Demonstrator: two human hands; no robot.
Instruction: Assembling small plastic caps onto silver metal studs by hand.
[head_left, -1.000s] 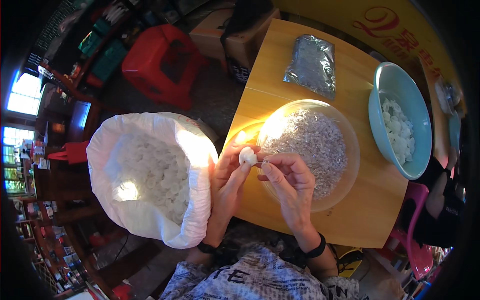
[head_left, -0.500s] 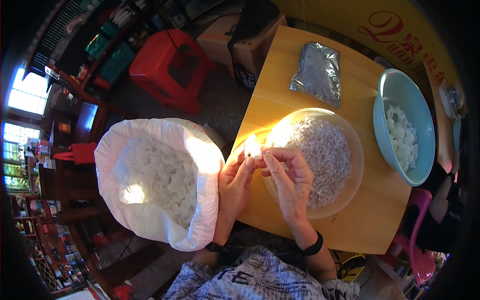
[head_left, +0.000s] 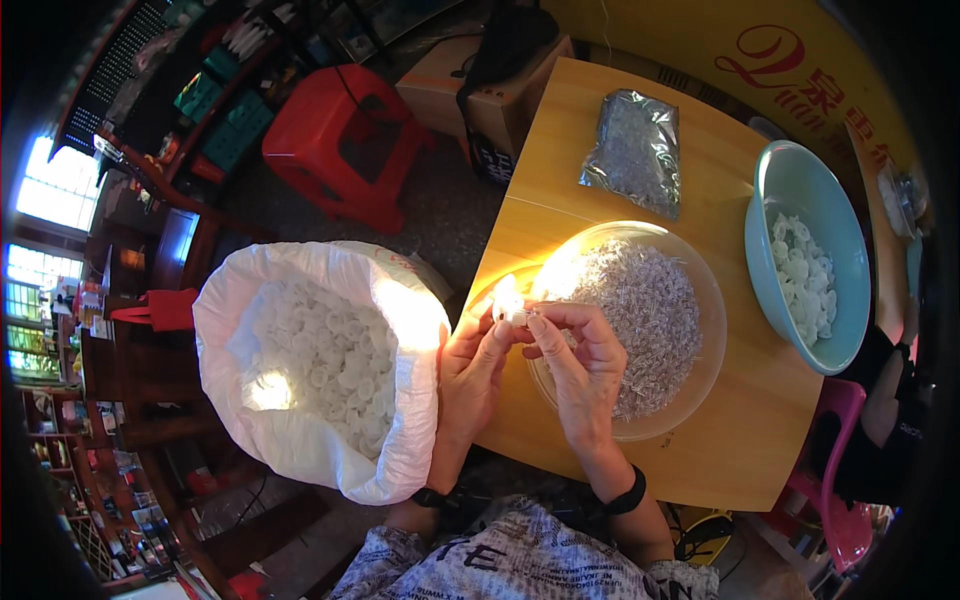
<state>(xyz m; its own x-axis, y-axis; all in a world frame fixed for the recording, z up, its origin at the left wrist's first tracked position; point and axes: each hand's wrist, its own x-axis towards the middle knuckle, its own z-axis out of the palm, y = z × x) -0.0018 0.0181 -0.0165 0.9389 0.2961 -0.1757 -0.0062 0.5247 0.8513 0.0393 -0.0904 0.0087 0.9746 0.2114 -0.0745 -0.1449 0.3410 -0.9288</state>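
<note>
Both hands meet over the near left rim of a round clear tub (head_left: 712, 375), which holds a heap of small clear plastic pieces (head_left: 640, 320). My left hand (head_left: 472, 365) pinches a small white plastic part (head_left: 510, 312), washed out by bright sunlight. The thumb and forefinger of my right hand (head_left: 580, 350) close at that part's right side; whatever tiny piece they grip there is too small to make out. Left of my left hand stands a large white sack (head_left: 412, 400), open at the top and full of round translucent white plastic parts (head_left: 330, 360).
A light blue basin (head_left: 765, 270) with similar white parts stands at the table's right. A filled clear plastic bag (head_left: 635, 150) lies farther back on the wooden table (head_left: 540, 190). Beyond the sack is a red stool (head_left: 330, 140). Another person's arm (head_left: 885, 395) shows at far right, near a pink chair (head_left: 845, 500).
My hands stay almost in place, still pinched together at the white part. The whole view has shifted very slightly.
</note>
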